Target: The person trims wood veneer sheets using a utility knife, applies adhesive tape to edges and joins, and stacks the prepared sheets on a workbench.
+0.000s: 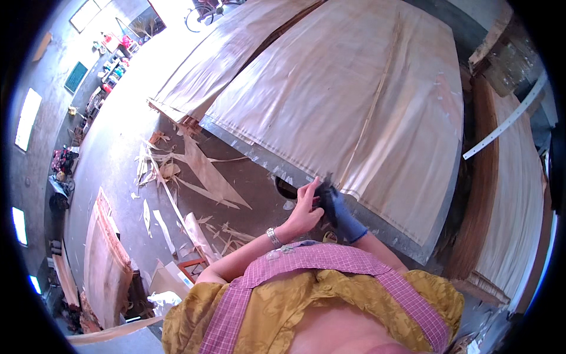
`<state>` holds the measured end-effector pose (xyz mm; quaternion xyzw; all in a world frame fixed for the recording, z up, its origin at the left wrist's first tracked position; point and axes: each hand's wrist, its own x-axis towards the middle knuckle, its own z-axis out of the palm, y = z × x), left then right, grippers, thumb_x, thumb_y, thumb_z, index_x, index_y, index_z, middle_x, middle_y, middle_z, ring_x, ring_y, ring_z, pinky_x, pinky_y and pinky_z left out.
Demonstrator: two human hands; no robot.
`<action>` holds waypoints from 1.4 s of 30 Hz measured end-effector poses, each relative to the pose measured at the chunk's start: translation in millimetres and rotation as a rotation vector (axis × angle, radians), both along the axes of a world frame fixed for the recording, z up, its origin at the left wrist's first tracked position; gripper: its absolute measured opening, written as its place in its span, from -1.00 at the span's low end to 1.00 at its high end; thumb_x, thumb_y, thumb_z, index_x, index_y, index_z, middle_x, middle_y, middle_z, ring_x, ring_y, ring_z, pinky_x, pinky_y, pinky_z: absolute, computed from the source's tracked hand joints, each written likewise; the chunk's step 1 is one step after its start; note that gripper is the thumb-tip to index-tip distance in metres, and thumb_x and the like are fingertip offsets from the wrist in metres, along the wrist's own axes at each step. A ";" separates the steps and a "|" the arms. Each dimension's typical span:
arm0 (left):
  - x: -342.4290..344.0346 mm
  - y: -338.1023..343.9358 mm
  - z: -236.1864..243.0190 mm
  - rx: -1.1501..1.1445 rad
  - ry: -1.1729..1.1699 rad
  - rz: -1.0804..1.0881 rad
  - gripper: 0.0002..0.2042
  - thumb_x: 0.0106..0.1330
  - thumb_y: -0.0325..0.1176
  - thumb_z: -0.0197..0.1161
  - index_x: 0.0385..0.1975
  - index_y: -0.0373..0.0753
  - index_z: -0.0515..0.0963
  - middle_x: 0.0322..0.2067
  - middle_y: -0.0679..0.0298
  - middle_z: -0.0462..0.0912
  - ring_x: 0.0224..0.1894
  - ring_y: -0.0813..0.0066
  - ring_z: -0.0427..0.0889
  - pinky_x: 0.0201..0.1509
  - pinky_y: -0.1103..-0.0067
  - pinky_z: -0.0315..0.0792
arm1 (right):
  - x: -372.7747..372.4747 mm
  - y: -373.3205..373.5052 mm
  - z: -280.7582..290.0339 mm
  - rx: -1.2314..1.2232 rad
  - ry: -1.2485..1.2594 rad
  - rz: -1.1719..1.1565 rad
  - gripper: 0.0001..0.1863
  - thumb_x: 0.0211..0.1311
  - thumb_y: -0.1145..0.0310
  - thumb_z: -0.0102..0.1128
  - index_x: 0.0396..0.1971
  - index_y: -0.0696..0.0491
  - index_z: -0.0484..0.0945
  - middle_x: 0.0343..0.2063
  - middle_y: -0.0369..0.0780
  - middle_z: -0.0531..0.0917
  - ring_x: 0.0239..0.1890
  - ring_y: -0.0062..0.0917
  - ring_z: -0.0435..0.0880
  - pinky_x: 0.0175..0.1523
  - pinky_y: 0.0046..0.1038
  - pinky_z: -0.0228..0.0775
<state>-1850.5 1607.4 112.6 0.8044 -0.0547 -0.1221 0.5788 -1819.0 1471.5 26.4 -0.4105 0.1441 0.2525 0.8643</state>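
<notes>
Nearest is a pink checked apron (330, 258) over a mustard patterned blouse (259, 304), just short of the near edge of the wood veneer sheet (318, 100). At that edge the two hands meet. The left hand (302, 212), bare with a silver wristwatch (273, 236) at the wrist, has its fingers bent inward, the grip narrow and set against the dark glove (337, 207) on the right hand (330, 197); whether anything is pinched there I cannot tell. The right hand's grip is partly hidden and blurred, so its state cannot be told either. Both are held close in front of the body, probably so that one can work against the other.

The veneer sheet lies spread on a counter (420, 252), whose grey rim shows past the sheet's near edge; lying flat likely keeps so thin a sheet supported. Left of the sheet, torn veneer scraps (206, 171) litter the floor (127, 171), loosely strewn as if dropped. Right of the sheet, a veneer stack (513, 194) is layered flat, presumably to save room and stop curling. Beyond the sheet's left side lies another veneer spread (230, 53), a dark gap between them, and farther off past it stands a bicycle (200, 17).
</notes>
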 end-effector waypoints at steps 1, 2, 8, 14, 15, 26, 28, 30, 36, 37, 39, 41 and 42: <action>2.8 3.4 3.4 -0.122 0.060 0.018 -0.19 0.12 -0.66 0.05 0.43 -0.10 -0.06 0.13 0.09 0.12 0.11 0.30 0.36 0.14 0.50 0.39 | 10.0 -10.0 13.6 -0.042 -0.127 -0.052 -0.75 0.40 0.28 0.03 0.00 -0.03 0.48 -0.26 -0.26 0.63 -0.32 -0.52 0.65 -0.28 -0.47 0.55; 4.8 8.1 8.7 -0.248 0.117 0.045 -0.23 0.16 -0.63 0.06 0.42 -0.11 -0.03 0.13 0.10 0.11 0.09 0.32 0.39 0.10 0.49 0.45 | 22.8 -19.1 26.9 -0.140 -0.235 -0.053 -0.73 0.41 0.24 0.02 0.00 0.03 0.48 -0.25 -0.22 0.64 -0.33 -0.51 0.65 -0.28 -0.46 0.56; 98.6 101.8 -44.9 0.125 0.231 0.168 -0.28 0.18 -0.25 0.22 0.34 -0.27 0.10 0.14 -0.05 0.16 0.13 0.14 0.37 0.14 0.42 0.40 | 107.1 -57.9 20.6 -1.748 -0.398 0.069 -0.32 0.10 0.00 0.31 0.09 0.13 0.33 -0.04 0.03 0.49 -0.02 -0.06 0.56 0.02 -0.12 0.44; 277.7 269.6 -97.2 0.716 0.258 0.354 -0.12 0.23 0.06 0.19 0.41 -0.26 -0.11 0.42 -0.10 -0.18 0.43 -0.10 -0.04 0.42 0.11 -0.01 | 100.2 -86.3 -76.6 -1.917 -0.317 -0.051 -0.34 0.02 0.02 0.37 -0.07 0.24 0.40 -0.22 0.11 0.60 -0.14 -0.01 0.59 -0.02 -0.17 0.43; 298.9 305.7 -104.3 0.792 0.287 0.419 -0.10 0.24 0.07 0.18 0.42 -0.26 -0.15 0.43 -0.07 -0.20 0.44 -0.09 -0.08 0.43 0.09 -0.06 | 99.0 -76.8 -66.4 -1.810 -0.247 -0.008 -0.40 0.03 0.07 0.37 -0.10 0.24 0.41 -0.27 0.08 0.60 -0.18 -0.04 0.59 -0.06 -0.18 0.43; 401.9 419.8 -136.5 1.033 0.318 0.537 -0.02 0.18 0.06 0.20 0.40 -0.42 -0.19 0.31 -0.08 0.21 0.35 0.10 0.23 0.40 0.19 0.03 | 93.4 -40.5 -61.9 -1.231 -0.031 -0.356 -0.83 0.26 0.37 0.20 -0.21 0.08 0.47 -0.59 -0.37 0.48 -0.63 -0.69 0.41 -0.55 -0.57 0.30; 408.7 421.9 -136.2 1.085 0.297 0.402 -0.08 0.17 0.03 0.21 0.38 -0.42 -0.07 0.17 -0.03 0.41 0.18 0.14 0.46 0.25 0.27 0.28 | 96.0 -27.1 -62.6 -1.140 0.036 -0.408 -0.83 0.27 0.37 0.19 -0.20 0.07 0.47 -0.58 -0.38 0.48 -0.62 -0.70 0.41 -0.55 -0.59 0.29; 415.3 424.9 -132.2 1.121 0.217 0.392 -0.17 0.18 -0.07 0.24 0.34 -0.44 0.05 0.03 0.01 0.54 0.02 0.17 0.59 0.10 0.38 0.45 | 94.8 -14.2 -61.2 -1.051 0.105 -0.454 -0.84 0.28 0.37 0.19 -0.20 0.06 0.48 -0.57 -0.39 0.47 -0.61 -0.71 0.41 -0.54 -0.60 0.28; 449.7 461.2 -142.3 1.166 0.108 0.350 -0.44 0.22 -0.44 0.13 0.26 -0.32 0.22 -0.09 -0.01 0.61 -0.06 0.14 0.65 -0.09 0.34 0.58 | 98.9 12.0 -53.9 -1.067 -0.071 -0.388 -0.78 0.30 0.27 0.19 -0.18 0.05 0.47 -0.62 -0.37 0.43 -0.66 -0.68 0.39 -0.55 -0.60 0.29; 460.2 461.7 -139.4 1.123 0.248 0.294 -0.43 0.22 -0.37 0.17 0.25 -0.32 0.22 0.02 -0.05 0.54 0.04 0.14 0.59 0.02 0.31 0.53 | 96.6 12.8 -53.1 -1.069 -0.065 -0.394 -0.78 0.30 0.27 0.19 -0.18 0.05 0.47 -0.62 -0.37 0.43 -0.66 -0.68 0.39 -0.55 -0.60 0.29; 467.8 446.9 -135.1 1.137 0.226 0.338 -0.39 0.24 -0.31 0.15 0.29 -0.30 0.16 0.12 -0.02 0.45 0.14 0.14 0.51 0.10 0.29 0.47 | 92.7 10.3 -52.9 -0.995 0.027 -0.442 -0.75 0.29 0.25 0.20 -0.11 0.03 0.47 -0.60 -0.34 0.46 -0.67 -0.66 0.42 -0.58 -0.58 0.30; 478.2 468.3 -146.5 0.996 0.247 0.535 -0.25 0.21 -0.11 0.18 0.36 -0.26 0.04 0.32 0.04 0.20 0.32 0.10 0.29 0.32 0.25 0.24 | 98.6 24.2 -38.2 -0.969 0.111 -0.472 -0.72 0.29 0.24 0.19 -0.07 0.00 0.45 -0.61 -0.34 0.46 -0.69 -0.66 0.41 -0.62 -0.56 0.29; 487.4 474.5 -153.5 0.930 0.287 0.628 -0.22 0.22 -0.02 0.16 0.36 -0.27 0.02 0.28 0.03 0.29 0.28 0.06 0.34 0.37 0.23 0.17 | 102.3 31.7 -29.8 -0.948 0.210 -0.509 -0.69 0.29 0.22 0.19 -0.02 -0.03 0.44 -0.61 -0.33 0.46 -0.71 -0.65 0.41 -0.66 -0.54 0.28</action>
